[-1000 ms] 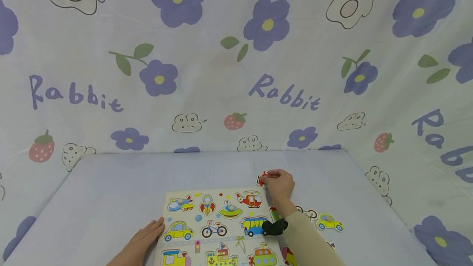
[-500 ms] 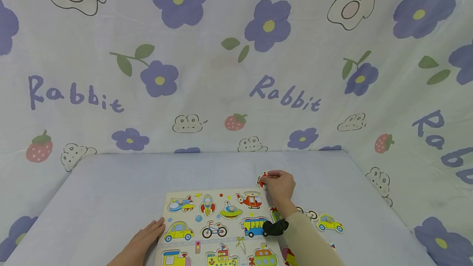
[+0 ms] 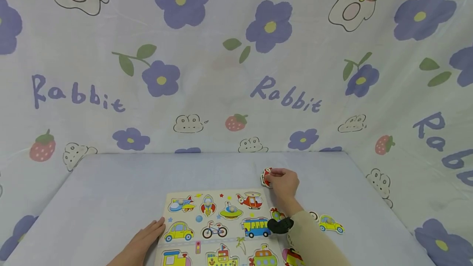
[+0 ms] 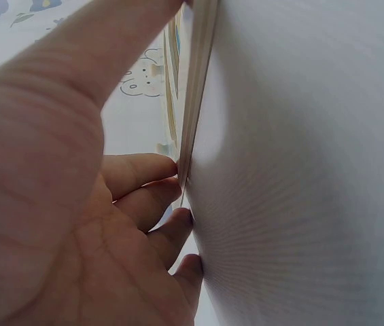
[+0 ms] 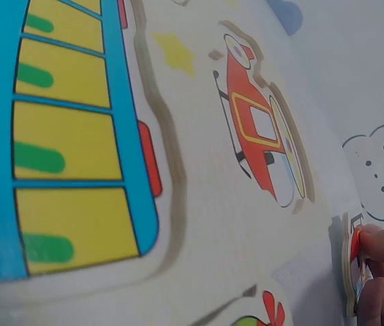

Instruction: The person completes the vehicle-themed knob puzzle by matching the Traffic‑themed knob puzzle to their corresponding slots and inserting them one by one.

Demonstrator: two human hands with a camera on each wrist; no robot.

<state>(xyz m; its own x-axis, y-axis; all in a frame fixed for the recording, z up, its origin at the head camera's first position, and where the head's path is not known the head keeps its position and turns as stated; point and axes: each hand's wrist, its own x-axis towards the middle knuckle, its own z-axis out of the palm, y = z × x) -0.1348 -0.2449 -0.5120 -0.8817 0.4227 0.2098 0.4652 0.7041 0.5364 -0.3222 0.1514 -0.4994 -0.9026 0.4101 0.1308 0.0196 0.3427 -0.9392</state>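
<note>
A wooden puzzle board (image 3: 197, 216) with vehicle pictures lies at the near middle of the table in the head view. My right hand (image 3: 285, 183) pinches a red helicopter puzzle piece (image 3: 266, 177) just beyond the board's far right corner. Thumb and fingers cover part of that piece (image 5: 352, 261) in the right wrist view. On the board, the helicopter recess (image 5: 259, 122) shows its printed picture with no piece in it. My left hand (image 3: 148, 235) touches the board's left edge, its fingertips (image 4: 181, 217) against the side and the fingers only slightly bent.
Right of the board lie a yellow car piece (image 3: 330, 223), a bicycle piece (image 3: 313, 215) mostly behind the sleeve, a green piece (image 3: 277, 214) and a red-and-yellow piece (image 3: 293, 256). The airplane piece (image 3: 181, 204) sits in the board. A patterned cloth (image 3: 207, 93) hangs behind the table.
My right hand has shifted slightly right with the helicopter piece, which now stands more tilted up. The sleeve covers more of the bicycle piece. My left hand has stayed in place.
</note>
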